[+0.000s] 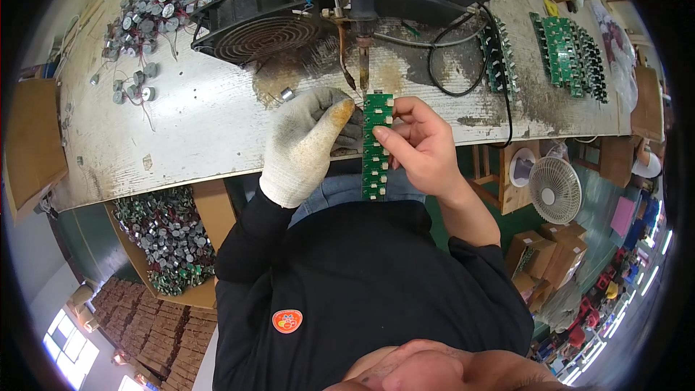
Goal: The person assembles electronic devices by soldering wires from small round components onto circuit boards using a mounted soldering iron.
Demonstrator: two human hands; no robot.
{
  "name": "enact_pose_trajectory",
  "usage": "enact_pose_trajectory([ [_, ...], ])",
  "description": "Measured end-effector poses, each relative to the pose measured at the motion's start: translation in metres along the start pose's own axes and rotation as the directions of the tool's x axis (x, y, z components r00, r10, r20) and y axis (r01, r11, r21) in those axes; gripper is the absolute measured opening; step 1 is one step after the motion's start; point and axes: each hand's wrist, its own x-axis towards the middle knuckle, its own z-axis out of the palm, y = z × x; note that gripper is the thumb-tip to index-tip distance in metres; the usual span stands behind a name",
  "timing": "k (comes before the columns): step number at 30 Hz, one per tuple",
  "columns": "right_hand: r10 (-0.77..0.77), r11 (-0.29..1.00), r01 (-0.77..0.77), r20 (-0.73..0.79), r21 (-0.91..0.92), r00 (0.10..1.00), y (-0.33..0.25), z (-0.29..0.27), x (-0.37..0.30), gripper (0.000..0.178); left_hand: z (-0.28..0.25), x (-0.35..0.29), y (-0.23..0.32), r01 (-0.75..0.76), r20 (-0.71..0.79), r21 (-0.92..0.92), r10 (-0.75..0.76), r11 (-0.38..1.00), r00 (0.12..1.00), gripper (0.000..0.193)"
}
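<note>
Above the person's lap (pixel 326 194) and across the near edge of the counter (pixel 210 146), a long, narrow green circuit board (pixel 374 150) points away from the body, with small pale sockets along its right side. The bare right hand (pixel 423 143) pinches it at the right edge, thumb pressed on the face and the other fingers curled behind. The gloved left hand (pixel 305 141) is at the opposite edge, its fingers bent and its thumb laid toward them; whether they grip a thin wire or touch the board I cannot tell. The board looks light and stiff, likely smooth on its flat face, with sockets that a hard squeeze could bend, so holding it by the long edges or bare patches seems safest. Just beyond the left knuckles lies a small motor (pixel 287 93). Past the board's far end, a soldering iron (pixel 364 65) points down beside a bent copper-coloured tube (pixel 345 54). Farther back stands a black fan (pixel 264 36), with a heap of silvery motors (pixel 166 9) to its left and rows of green boards (pixel 561 51) far to the right.
</note>
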Motion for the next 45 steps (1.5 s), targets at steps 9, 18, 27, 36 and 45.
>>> enact_pose_trajectory([
  [9,-0.005,1.0,0.005,0.007,-0.024,1.0,-0.003,0.001,0.001,0.022,0.0,0.0,0.003,0.01,-0.018,0.018,-0.01,1.0,1.0,0.021],
  [18,-0.015,1.0,0.015,0.005,-0.01,1.0,-0.009,0.004,-0.001,0.021,0.002,-0.004,0.005,0.008,0.0,-0.048,-0.008,0.999,1.0,0.023],
  [27,-0.005,1.0,0.005,0.002,-0.029,1.0,0.0,0.002,-0.001,0.021,-0.002,0.0,-0.01,-0.049,-0.028,0.025,0.05,0.999,0.998,0.027],
  [36,0.078,0.997,-0.076,-0.067,0.031,0.995,-0.006,0.004,0.008,0.018,-0.039,-0.016,-0.013,-0.261,-0.081,0.587,0.376,0.767,0.923,0.049],
  [45,-0.037,0.998,0.03,-0.105,-0.064,0.994,0.005,-0.014,0.008,0.049,-0.123,-0.014,0.02,-0.184,-0.357,0.796,0.693,0.576,0.626,0.035],
])
